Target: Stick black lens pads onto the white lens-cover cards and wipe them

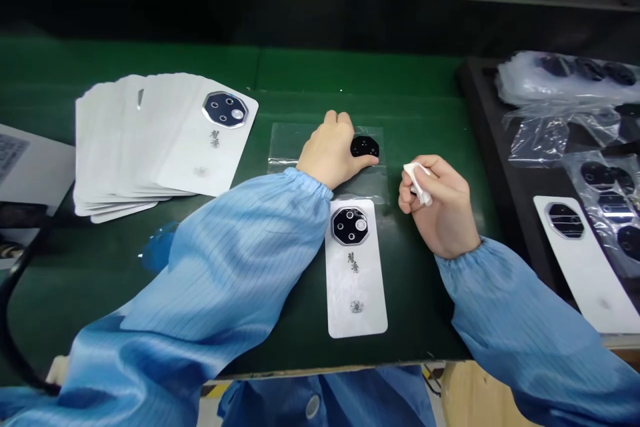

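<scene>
My left hand [333, 149] lies over a clear plastic bag [283, 140] with its thumb along the lower edge of a black octagonal camera lens cover [365, 145]. Its other fingers are curled and partly hidden, closed about the cover's left side. To the right, my right hand [440, 200] is raised and pinches a crumpled white wipe [419, 183]; a small dark spot shows among its fingers. Below my left hand lies a white phone back panel [356, 287], flat, with a black octagonal camera plate and dark printed characters.
Fanned white panels [145, 140] lie at the left, the top one with a camera plate. A blue object [159, 248] is half behind my left sleeve. At right, a black tray [530, 193] carries bagged lens parts [570, 77] and another white panel [583, 267].
</scene>
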Demonstrator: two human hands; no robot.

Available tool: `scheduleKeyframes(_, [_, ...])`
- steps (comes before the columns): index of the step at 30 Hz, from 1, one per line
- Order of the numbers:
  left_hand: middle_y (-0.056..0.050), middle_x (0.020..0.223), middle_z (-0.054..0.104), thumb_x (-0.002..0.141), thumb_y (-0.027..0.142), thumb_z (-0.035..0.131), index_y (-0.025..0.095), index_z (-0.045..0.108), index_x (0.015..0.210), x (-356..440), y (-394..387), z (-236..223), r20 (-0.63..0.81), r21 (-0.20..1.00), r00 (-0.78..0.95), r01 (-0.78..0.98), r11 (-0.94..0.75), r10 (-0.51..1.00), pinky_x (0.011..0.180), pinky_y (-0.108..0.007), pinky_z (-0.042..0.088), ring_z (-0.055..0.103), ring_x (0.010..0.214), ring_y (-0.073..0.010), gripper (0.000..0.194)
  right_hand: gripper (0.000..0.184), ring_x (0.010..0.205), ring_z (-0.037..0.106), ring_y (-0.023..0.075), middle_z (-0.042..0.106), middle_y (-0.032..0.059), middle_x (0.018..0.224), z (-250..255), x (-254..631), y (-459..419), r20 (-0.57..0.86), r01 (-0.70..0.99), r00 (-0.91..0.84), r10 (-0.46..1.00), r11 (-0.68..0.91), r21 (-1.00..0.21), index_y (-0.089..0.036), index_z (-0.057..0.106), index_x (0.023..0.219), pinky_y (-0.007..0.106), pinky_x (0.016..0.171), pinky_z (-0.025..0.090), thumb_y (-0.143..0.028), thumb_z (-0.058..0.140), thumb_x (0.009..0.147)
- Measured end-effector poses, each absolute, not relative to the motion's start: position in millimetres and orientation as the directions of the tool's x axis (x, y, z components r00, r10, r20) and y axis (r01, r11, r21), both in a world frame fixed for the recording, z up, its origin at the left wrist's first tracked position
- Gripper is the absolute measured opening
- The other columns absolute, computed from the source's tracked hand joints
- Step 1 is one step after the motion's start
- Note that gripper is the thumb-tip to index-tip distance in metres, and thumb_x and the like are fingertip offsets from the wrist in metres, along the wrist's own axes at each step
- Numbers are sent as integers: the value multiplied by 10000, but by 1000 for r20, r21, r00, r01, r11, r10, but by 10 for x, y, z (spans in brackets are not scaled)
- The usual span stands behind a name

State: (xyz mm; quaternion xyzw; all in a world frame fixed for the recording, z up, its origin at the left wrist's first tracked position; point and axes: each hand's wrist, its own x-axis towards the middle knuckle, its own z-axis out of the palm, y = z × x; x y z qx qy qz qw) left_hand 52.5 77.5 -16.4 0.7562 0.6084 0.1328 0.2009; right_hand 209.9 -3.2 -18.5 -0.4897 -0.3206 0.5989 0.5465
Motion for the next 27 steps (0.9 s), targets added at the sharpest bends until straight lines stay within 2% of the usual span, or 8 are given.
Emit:
scheduleKeyframes(6, [-118,1093,550,681,436,815,111,573,1003,538,859,-43,-204,437,221,892,-113,954,951,-391,455,573,1072,-290,518,102,514,493,96,540,-14,685,-199,2089,-38,-194,-326,59,979,-165,-931,-180,561,828,210,430,408,-216,653,803])
scheduleKeyframes(11, [-97,1080,563,708,441,789,141,585,938,576,840,10,-220,411,221,904,-115,950,935,-399,464,575,1065,-286,430,111,519,498,97,543,-18,679,-202,2083,-34,-180,-315,44,983,-157,-936,-182,556,822,212,431,416,-221,657,800])
scheduleKeyframes(14, [-120,1083,563,698,396,805,127,565,1006,621,822,38,-206,361,198,926,-114,958,907,-452,476,579,1063,-327,475,121,520,501,98,544,-17,676,-202,2074,-31,-167,-311,44,985,-145,-939,-181,555,816,211,428,413,-225,664,790])
scheduleKeyframes(18, [-157,1067,565,678,386,823,109,528,1076,667,829,66,-255,352,185,932,-88,949,864,-498,488,584,1063,-382,568,150,516,500,98,544,-19,673,-213,2073,-30,-161,-314,45,986,-139,-939,-182,551,814,212,423,409,-245,682,775])
scheduleKeyframes(24, [-174,1129,537,712,271,803,144,558,1075,727,721,102,-121,292,222,939,-179,967,787,-489,519,630,970,-379,456,200,513,501,92,546,-27,672,-256,2080,-20,-146,-318,39,989,-126,-940,-188,547,827,206,418,408,-288,706,758])
scheduleKeyframes(27, [-186,1148,529,726,243,789,114,574,1056,758,644,119,-73,249,235,945,-211,969,770,-449,530,643,939,-364,414,186,513,496,89,547,-29,669,-270,2076,-20,-133,-328,34,990,-115,-938,-186,552,828,207,425,414,-281,700,766])
